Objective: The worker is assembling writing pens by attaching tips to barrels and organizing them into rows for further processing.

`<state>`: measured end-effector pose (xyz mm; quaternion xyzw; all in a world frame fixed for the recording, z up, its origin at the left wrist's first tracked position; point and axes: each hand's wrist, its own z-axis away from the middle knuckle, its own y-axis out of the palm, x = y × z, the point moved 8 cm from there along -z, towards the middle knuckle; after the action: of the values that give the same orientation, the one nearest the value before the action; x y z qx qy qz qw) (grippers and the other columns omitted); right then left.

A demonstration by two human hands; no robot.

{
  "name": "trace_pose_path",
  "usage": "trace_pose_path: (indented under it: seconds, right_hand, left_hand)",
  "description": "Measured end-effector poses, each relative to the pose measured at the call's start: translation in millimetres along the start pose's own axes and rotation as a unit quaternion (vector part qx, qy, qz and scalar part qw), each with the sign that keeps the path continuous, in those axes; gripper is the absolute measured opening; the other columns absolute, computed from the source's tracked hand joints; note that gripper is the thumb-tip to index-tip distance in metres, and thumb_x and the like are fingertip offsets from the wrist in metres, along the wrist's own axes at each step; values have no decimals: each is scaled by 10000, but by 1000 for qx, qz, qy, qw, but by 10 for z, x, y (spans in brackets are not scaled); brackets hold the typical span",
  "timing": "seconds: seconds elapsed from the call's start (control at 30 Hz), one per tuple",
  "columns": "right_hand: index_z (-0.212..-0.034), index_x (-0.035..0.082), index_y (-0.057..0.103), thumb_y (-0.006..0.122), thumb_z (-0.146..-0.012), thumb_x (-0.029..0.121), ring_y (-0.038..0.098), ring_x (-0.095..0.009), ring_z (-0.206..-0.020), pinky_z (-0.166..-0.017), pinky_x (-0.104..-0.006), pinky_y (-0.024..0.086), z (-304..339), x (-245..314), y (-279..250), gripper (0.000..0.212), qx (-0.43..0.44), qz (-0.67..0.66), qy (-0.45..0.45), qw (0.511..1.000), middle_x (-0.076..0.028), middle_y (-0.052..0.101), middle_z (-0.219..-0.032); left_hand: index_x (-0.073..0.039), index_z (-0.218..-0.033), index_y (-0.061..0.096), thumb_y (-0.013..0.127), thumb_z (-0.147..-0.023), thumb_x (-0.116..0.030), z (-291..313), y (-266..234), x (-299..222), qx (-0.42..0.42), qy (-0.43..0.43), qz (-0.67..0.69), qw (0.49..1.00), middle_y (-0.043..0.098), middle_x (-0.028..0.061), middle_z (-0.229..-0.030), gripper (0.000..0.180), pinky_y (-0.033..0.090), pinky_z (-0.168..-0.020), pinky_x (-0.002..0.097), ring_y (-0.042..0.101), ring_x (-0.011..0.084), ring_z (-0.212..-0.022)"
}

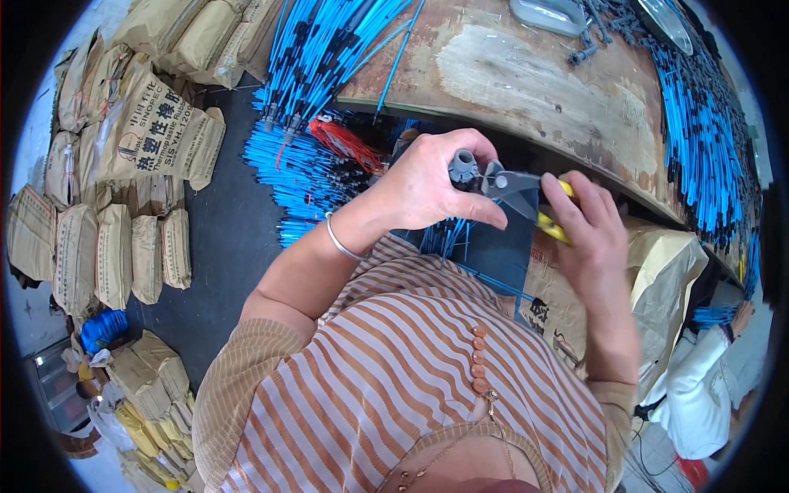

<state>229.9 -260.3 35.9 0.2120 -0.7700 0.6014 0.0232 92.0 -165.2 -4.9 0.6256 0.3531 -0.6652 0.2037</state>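
Note:
My left hand (415,185) is closed around a grey hollow cylindrical plastic part (463,167), its round open end facing up. My right hand (590,226) grips a pair of cutting pliers (516,184) with yellow handles. The pliers' dark metal jaws reach left to the side of the grey part, close to my left thumb and fingers. Whether the jaws bite on anything there, I cannot tell. Both hands are held in front of my striped top, near the table's front edge.
A worn wooden table (526,90) lies ahead, with a grey tray (549,15) at its back. Blue rods with black ends (329,57) are heaped at left, more (699,140) at right. Red strands (349,144) hang nearby. Paper sacks (148,140) fill the left. A person's white sleeve (697,398) shows lower right.

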Motion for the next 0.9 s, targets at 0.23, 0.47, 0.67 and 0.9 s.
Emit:
trace_pose_path:
  seconds: [0.23, 0.47, 0.67, 0.9]
  right_hand:
    - [-1162, 47, 539, 727, -621, 17, 582, -225, -741, -655, -306, 494, 75, -237, 191, 574, 182, -239, 75, 951, -125, 606, -985]
    - [-1219, -20, 437, 719, -631, -18, 624, -230, -634, -568, -291, 506, 153, -236, 145, 652, 249, -316, 59, 914, -134, 659, -830]
    - [-1221, -11, 425, 706, -635, -26, 624, -233, -601, -566, -286, 505, 821, -56, 812, 651, 486, -634, 201, 567, -110, 659, -798]
    - [-1101, -61, 469, 725, -660, 8, 647, -224, -573, -499, -290, 530, 17, -103, -19, 514, 99, -179, -82, 975, -134, 661, -707]
  left_hand:
    - [-40, -874, 639, 860, -485, -66, 87, 294, -243, 109, 174, -55, 977, 606, 23, -702, 448, 420, -583, 239, 505, 119, -595]
    - [-44, -853, 663, 870, -475, -78, -81, 189, -53, 73, 70, 26, 995, 614, 39, -692, 432, 410, -540, 242, 523, 130, -564]
    - [-37, -849, 660, 866, -482, -72, -23, 294, -181, 125, 199, -1, 972, 622, 42, -688, 422, 405, -519, 241, 522, 130, -530]
    - [-37, -838, 660, 869, -465, -83, -60, 190, 14, 43, 90, -8, 995, 624, 41, -687, 430, 408, -519, 241, 521, 131, -523]
